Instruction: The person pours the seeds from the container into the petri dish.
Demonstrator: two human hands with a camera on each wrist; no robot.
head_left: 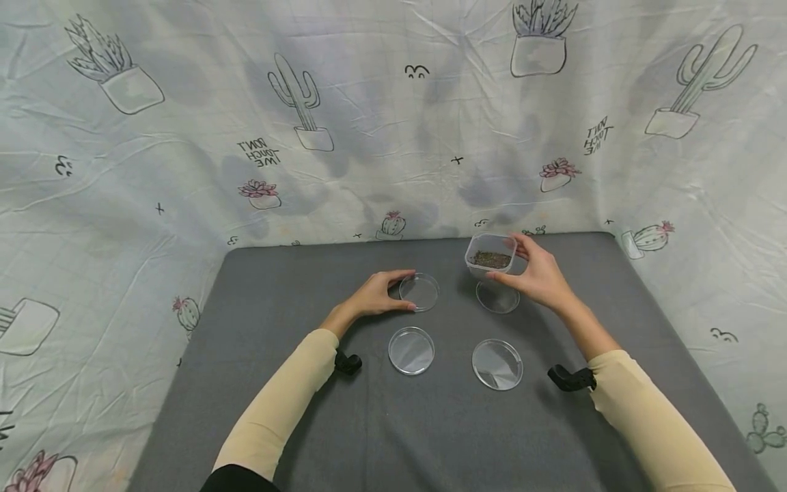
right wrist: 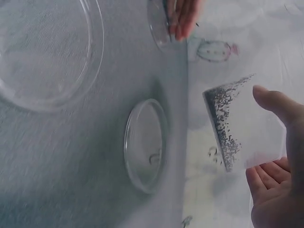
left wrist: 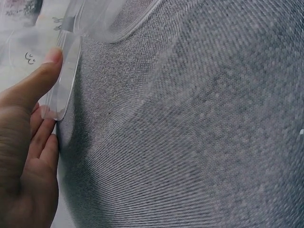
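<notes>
Four clear round petri dishes lie on a grey mat (head_left: 307, 424). My left hand (head_left: 402, 292) pinches the back left dish (head_left: 424, 294) between thumb and fingers; in the left wrist view the thumb and fingers (left wrist: 45, 137) sit on its rim (left wrist: 66, 80). My right hand (head_left: 513, 263) holds a clear square container (head_left: 490, 256) with dark grains in its bottom, lifted and tilted over the back right dish (head_left: 498, 301). The right wrist view shows the container (right wrist: 232, 123) between thumb and fingers (right wrist: 270, 175), above that dish (right wrist: 145, 145).
Two more dishes lie nearer me, front left (head_left: 411, 350) and front right (head_left: 497, 364). A cactus-print cloth (head_left: 184, 171) hangs behind and at both sides of the mat. Black wrist mounts (head_left: 568, 378) sit on both arms.
</notes>
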